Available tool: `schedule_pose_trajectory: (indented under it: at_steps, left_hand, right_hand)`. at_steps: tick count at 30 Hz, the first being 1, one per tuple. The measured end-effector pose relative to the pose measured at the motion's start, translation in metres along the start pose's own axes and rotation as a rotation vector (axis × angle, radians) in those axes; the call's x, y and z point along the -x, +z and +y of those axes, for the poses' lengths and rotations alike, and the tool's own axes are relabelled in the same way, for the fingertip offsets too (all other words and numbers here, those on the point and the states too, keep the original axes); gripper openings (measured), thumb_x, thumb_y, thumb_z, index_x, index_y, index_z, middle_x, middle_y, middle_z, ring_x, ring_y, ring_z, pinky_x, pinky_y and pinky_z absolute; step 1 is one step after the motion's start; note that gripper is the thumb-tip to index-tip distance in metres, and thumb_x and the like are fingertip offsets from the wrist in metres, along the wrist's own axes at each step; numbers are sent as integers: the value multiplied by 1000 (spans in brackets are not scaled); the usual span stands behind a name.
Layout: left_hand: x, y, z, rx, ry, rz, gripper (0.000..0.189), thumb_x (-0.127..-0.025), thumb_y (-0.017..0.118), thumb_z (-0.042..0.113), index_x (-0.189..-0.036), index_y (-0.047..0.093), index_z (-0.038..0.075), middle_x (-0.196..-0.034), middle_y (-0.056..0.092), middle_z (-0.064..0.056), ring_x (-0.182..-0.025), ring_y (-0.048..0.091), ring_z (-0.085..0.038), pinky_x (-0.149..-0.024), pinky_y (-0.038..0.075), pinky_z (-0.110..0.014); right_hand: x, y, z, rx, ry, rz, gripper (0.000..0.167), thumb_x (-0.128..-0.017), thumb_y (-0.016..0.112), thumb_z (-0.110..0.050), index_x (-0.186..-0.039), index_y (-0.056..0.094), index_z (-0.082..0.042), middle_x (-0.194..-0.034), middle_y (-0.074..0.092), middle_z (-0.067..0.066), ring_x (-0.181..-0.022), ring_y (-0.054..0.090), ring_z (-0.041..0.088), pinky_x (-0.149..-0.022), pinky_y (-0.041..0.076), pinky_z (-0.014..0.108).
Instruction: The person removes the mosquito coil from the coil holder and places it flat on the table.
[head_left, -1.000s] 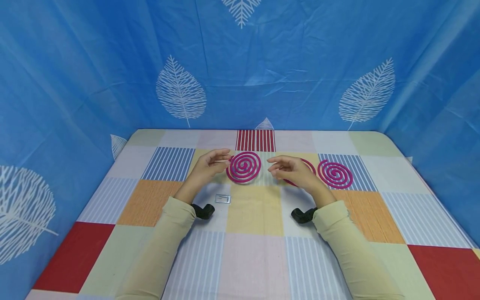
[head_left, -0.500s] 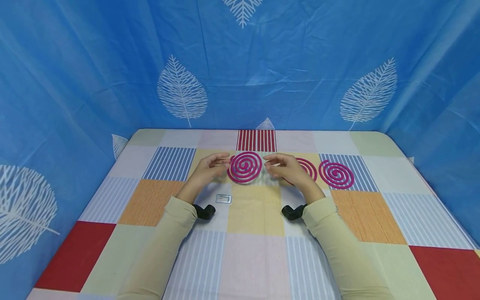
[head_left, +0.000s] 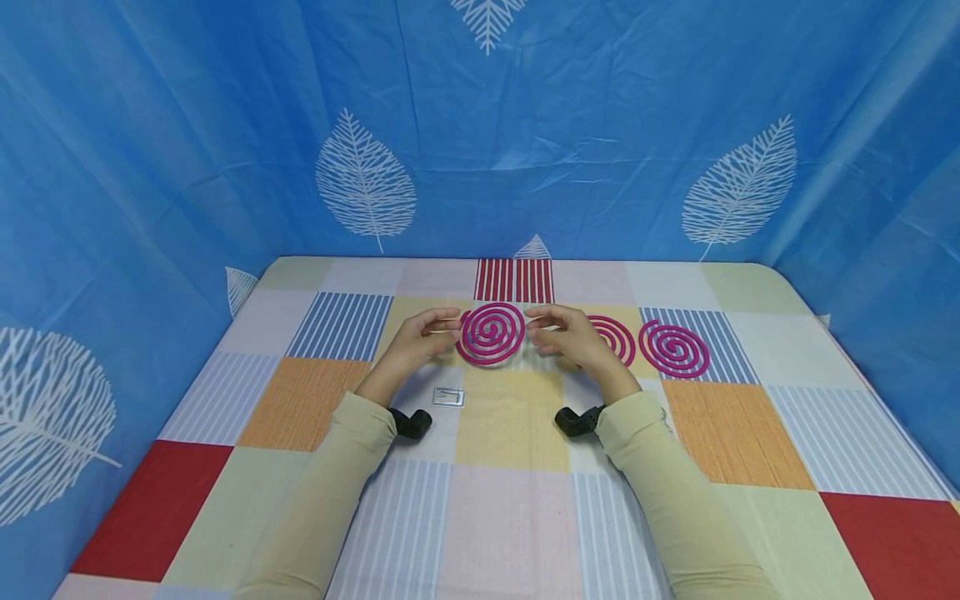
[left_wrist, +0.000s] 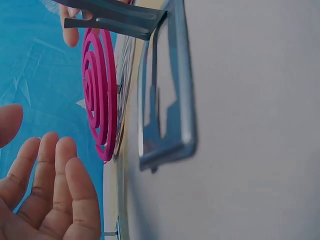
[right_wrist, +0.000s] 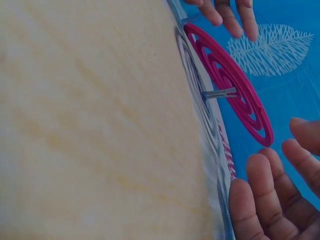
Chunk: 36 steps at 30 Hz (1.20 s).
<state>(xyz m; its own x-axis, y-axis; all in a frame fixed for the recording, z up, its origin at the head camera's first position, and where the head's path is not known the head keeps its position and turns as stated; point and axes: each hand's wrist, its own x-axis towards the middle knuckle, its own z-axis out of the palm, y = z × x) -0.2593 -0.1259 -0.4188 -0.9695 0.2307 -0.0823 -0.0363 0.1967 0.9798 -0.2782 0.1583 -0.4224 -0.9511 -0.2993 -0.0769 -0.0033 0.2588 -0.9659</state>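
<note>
A pink mosquito coil (head_left: 491, 331) sits between my hands, raised above the table on a thin metal stand. In the right wrist view the stand's prong (right_wrist: 220, 93) reaches up to the coil's middle. My left hand (head_left: 411, 343) is at the coil's left edge, fingers relaxed and loosely bent. On the opposite side my right hand (head_left: 573, 340) hovers with relaxed fingers right by the rim. Neither hand grips anything. A second coil (head_left: 632, 340) lies partly hidden behind the right hand, and a third coil (head_left: 677, 350) is further right.
A small rectangular metal stand (head_left: 448, 397) lies in front of the left hand; its bent-up tab shows large in the left wrist view. A patchwork cloth (head_left: 510, 425) covers the table. A blue leaf-print curtain (head_left: 540, 150) encloses the back and sides.
My right hand has moved left, closer to the middle coil, uncovering more of the second coil. The left hand and the coils hold their places.
</note>
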Motion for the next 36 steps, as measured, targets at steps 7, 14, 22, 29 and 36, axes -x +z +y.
schedule_pose_trajectory:
  at_steps: [7,14,22,29,36]
  left_hand:
    - [0,0,-1,-50,-24,15,48,-107,66,8,-153,55,-3,-147,62,-25,-126,64,-37,-98,57,-40]
    - [1,0,-1,-73,-53,13,51,-107,66,7,-155,53,-1,-147,62,-24,-122,65,-35,-89,54,-31]
    - [2,0,1,-106,-67,21,54,-105,65,5,-156,51,-2,-146,61,-26,-120,68,-39,-89,56,-33]
    - [2,1,2,-117,-74,40,57,-102,64,3,-157,51,-1,-144,60,-26,-110,70,-33,-85,57,-30]
    - [2,1,1,-134,-87,51,58,-103,66,5,-159,49,-1,-151,55,-26,-119,67,-38,-92,58,-36]
  right_hand:
    - [-4,3,1,25,-2,-25,51,-107,64,-4,-156,51,5,-141,59,33,-112,70,32,-89,62,33]
    - [-6,7,1,45,7,-33,49,-107,67,-5,-153,55,3,-137,61,30,-104,71,28,-85,60,30]
    - [-7,9,1,61,24,-31,48,-105,69,-5,-151,57,4,-133,63,28,-99,71,21,-84,60,28]
    - [-9,9,4,89,17,-21,46,-104,70,-4,-148,59,5,-124,66,24,-93,69,16,-81,60,27]
    - [-9,9,7,108,1,-33,47,-103,69,-2,-148,58,8,-122,68,26,-92,68,13,-85,59,29]
